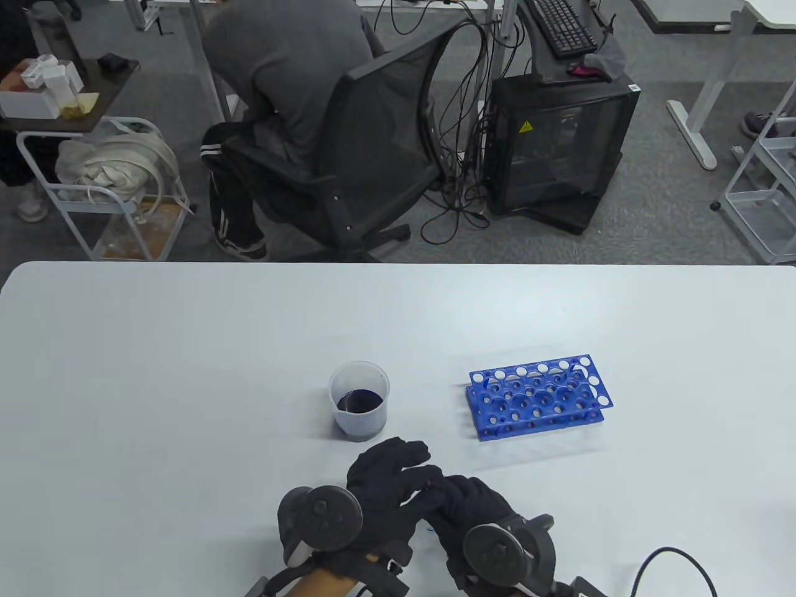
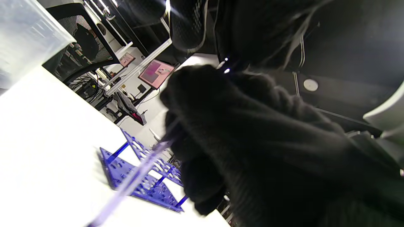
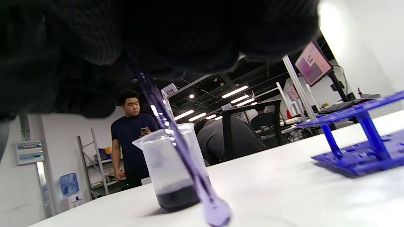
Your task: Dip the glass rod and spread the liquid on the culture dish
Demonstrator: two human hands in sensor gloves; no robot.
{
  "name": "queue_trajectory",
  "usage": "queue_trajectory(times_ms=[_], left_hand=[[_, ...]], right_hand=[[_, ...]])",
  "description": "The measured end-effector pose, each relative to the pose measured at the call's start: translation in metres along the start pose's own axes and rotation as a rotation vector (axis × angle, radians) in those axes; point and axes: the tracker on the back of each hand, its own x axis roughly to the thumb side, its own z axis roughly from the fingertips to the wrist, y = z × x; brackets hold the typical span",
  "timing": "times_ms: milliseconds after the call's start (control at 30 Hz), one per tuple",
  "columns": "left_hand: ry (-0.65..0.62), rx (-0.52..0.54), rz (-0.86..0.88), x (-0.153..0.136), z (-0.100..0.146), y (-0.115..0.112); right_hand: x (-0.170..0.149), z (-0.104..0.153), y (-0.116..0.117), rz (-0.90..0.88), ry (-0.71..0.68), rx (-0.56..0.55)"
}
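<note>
My right hand [image 1: 457,500] pinches a purple-tinted glass rod [image 3: 176,148]. The rod slants down from my fingers to its bulbous tip [image 3: 217,214], low over the white table [image 1: 186,373]. The rod also shows in the left wrist view [image 2: 135,176]. My left hand [image 1: 404,466] arches with spread fingers over my right hand's fingers; what it touches is hidden. A clear plastic beaker [image 1: 359,401] with dark blue liquid stands just beyond both hands, and it shows behind the rod in the right wrist view [image 3: 167,170]. The culture dish is not plainly visible.
A blue test-tube rack [image 1: 538,395] lies on the table to the right of the beaker, also in the right wrist view [image 3: 356,148]. A black cable [image 1: 671,559] loops at the table's front right. A seated person on an office chair [image 1: 348,149] is beyond the far edge.
</note>
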Motion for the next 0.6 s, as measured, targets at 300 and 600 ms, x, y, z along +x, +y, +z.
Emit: queue_trajectory(times_ms=[300, 600], left_hand=[[0.169, -0.102, -0.472, -0.034, 0.001, 0.029], [0.266, -0.132, -0.414, -0.050, 0.000, 0.037]], right_hand=[[-0.077, -0.069, -0.081, 0.023, 0.248, -0.198], [-0.132, -0.077, -0.038, 0.038, 0.455, -0.086]])
